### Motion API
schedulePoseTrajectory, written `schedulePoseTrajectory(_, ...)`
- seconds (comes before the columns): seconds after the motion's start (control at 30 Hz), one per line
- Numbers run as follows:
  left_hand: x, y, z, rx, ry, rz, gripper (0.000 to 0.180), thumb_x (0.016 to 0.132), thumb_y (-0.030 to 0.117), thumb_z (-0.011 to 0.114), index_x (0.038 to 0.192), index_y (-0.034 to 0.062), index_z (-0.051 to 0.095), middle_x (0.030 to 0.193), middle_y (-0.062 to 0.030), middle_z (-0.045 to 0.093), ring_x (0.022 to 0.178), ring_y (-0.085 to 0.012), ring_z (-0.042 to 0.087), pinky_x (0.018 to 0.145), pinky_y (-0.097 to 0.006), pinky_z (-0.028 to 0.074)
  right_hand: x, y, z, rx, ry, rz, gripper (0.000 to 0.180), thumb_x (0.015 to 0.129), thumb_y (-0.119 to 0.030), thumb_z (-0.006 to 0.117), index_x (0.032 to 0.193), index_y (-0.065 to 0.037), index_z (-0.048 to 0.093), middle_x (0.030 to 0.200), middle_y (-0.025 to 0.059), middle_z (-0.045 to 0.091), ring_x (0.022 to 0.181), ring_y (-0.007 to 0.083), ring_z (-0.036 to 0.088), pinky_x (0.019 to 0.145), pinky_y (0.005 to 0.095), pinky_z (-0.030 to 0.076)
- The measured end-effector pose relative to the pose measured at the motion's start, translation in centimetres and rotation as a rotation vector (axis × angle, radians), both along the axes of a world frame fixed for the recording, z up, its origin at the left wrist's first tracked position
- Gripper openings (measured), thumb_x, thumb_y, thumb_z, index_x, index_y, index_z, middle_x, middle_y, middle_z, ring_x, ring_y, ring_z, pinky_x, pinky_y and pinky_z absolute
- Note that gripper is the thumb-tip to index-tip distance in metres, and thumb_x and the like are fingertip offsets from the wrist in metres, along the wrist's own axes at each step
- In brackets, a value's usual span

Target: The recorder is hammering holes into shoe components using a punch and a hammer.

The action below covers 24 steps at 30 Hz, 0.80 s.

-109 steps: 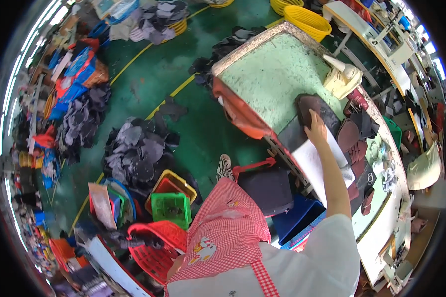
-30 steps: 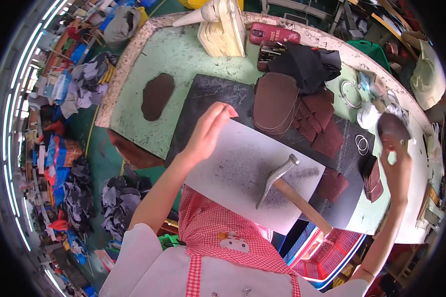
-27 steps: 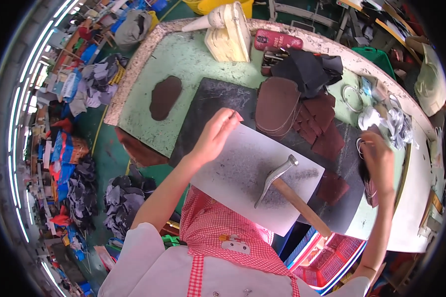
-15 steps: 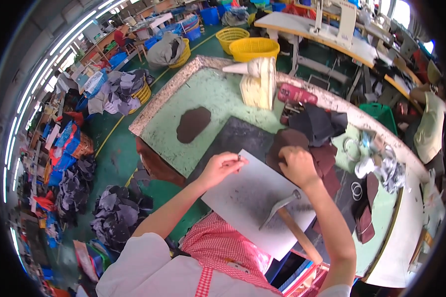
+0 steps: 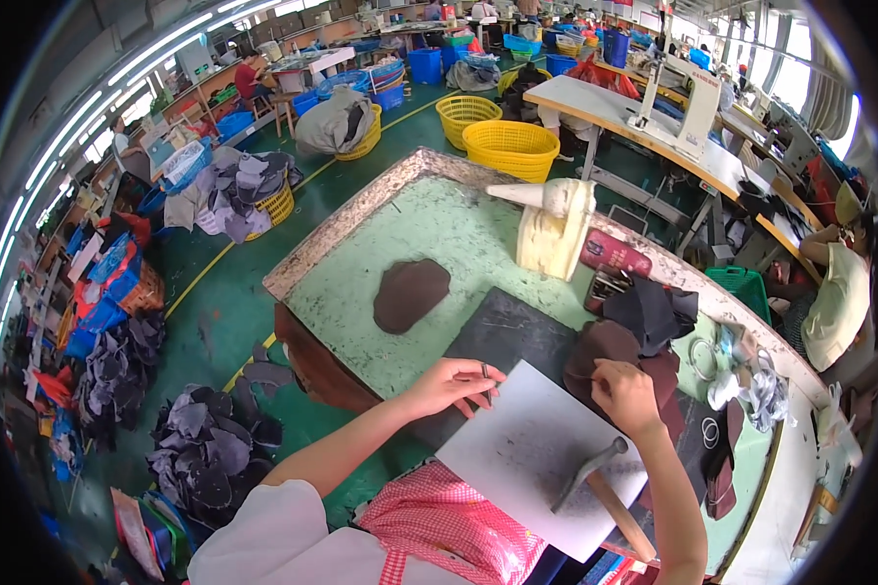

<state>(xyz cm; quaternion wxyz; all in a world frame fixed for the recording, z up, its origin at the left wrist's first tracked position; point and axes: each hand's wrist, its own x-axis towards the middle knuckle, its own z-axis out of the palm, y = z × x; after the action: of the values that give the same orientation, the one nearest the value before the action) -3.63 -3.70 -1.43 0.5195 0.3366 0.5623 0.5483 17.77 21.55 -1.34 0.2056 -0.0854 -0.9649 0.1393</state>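
Observation:
My left hand (image 5: 455,385) is held over the far left corner of a white board (image 5: 527,439). Its thumb and forefinger are pinched near a small dark thing, too small to make out. At the board's right, my right hand (image 5: 626,395) has its curled fingers on the near edge of a dark brown rounded piece of material (image 5: 603,349). This piece lies on top of more brown pieces. A hammer (image 5: 610,502) with a metal head and wooden handle rests on the board, just left of my right forearm.
A single brown piece (image 5: 412,295) lies on the green tabletop (image 5: 346,258). Beyond the dark mat (image 5: 512,336) stand a yellow container with a pale nozzle (image 5: 554,229) and a red case (image 5: 615,253). Rings and plastic wrap (image 5: 756,390) are at the right. Scrap piles (image 5: 210,439) cover the floor at left.
The view has tipped upward, so the bench sits lower in the picture. My right hand's fingers have shifted to the near edge of the brown piece. My left hand stays by the board's corner.

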Motion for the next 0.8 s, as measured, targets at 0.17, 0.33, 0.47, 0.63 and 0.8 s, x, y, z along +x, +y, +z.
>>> schedulePoseTrajectory(0.17,-2.4,0.0,0.0,0.007,-0.072,0.021,0.028,0.096,0.021,0.055,0.120,0.0052,0.057,0.106,-0.0076,0.063,0.086,-0.0169,0.068,0.062,-0.026,0.054,0.1,-2.4,3.9,-0.412,0.127,-0.258,0.008,0.086,-0.001,0.054,0.094,-0.001,0.057,0.097,0.0127,0.068,0.071,0.0278,0.066,0.065,0.0352,0.053)
schedulePoseTrajectory(0.33,-4.2,0.2,1.6,0.034,-0.033,0.218,0.019,0.091,0.013,0.061,0.106,0.0014,0.059,0.107,-0.0091,0.063,0.084,-0.0219,0.069,0.060,-0.027,0.056,1.9,-10.6,5.7,-0.422,-0.181,0.261,0.023,0.082,-0.007,0.064,0.103,-0.001,0.058,0.111,0.0142,0.064,0.096,0.0294,0.063,0.083,0.0375,0.050)
schedulePoseTrajectory(0.47,-3.7,1.5,1.4,0.045,-0.036,0.143,0.013,0.089,0.004,0.062,0.102,0.0018,0.061,0.103,-0.0070,0.064,0.084,-0.0191,0.069,0.059,-0.025,0.055,6.1,-10.0,6.4,-0.491,-0.150,-0.285,0.032,0.075,-0.009,0.072,0.103,-0.002,0.058,0.106,0.0140,0.060,0.098,0.0305,0.059,0.085,0.0393,0.047)
schedulePoseTrajectory(0.63,-0.4,5.0,0.4,0.097,0.015,-0.042,0.013,0.088,0.001,0.063,0.100,0.0007,0.062,0.094,-0.0024,0.065,0.084,-0.0092,0.065,0.064,-0.021,0.053,10.6,-10.4,3.6,-0.376,-0.232,-0.651,0.042,0.069,-0.010,0.076,0.105,-0.002,0.057,0.096,0.0125,0.056,0.089,0.0301,0.057,0.078,0.0402,0.046)
schedulePoseTrajectory(0.8,1.4,8.8,1.0,0.161,0.105,-0.260,0.017,0.085,-0.001,0.065,0.102,-0.0003,0.063,0.099,-0.0057,0.066,0.088,-0.0117,0.066,0.074,-0.025,0.055,11.0,-11.7,2.1,-0.282,-0.243,-0.483,0.040,0.071,-0.010,0.075,0.105,-0.001,0.056,0.100,0.0150,0.057,0.088,0.0328,0.057,0.075,0.0407,0.048)
